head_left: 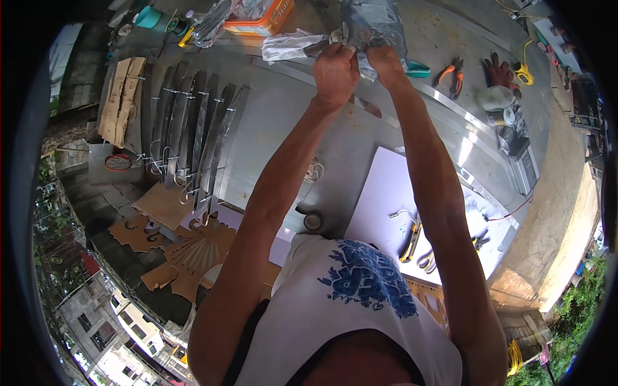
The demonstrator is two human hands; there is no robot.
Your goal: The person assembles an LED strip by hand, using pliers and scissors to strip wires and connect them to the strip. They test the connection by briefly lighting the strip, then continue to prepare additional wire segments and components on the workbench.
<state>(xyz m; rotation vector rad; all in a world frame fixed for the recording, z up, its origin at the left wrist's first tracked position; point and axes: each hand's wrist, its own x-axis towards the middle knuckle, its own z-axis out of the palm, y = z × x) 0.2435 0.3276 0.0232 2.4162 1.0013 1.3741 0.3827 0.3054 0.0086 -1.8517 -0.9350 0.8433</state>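
Both my arms reach out to the far side of a grey metal-topped table (270, 135). My right hand (385, 61) is closed on the near edge of a clear, greyish plastic bag (380, 22); what the bag contains is hard to make out. Beside it, my left hand (337, 72) is closed in a fist at the bag's left side. Its fingertips are turned away, so what it grips is hidden. A whitish cloth or glove (286, 46) lies just left of that hand. To the right of the bag rests a small green item (418, 69).
Orange-handled pliers (450, 77), a dark red glove (500, 72) and a yellow tape measure (524, 74) lie at right. An orange tub (264, 22) stands far left. Dark metal strips (193, 122) line the left. A utility knife (409, 241) and a tape roll (312, 222) lie near me.
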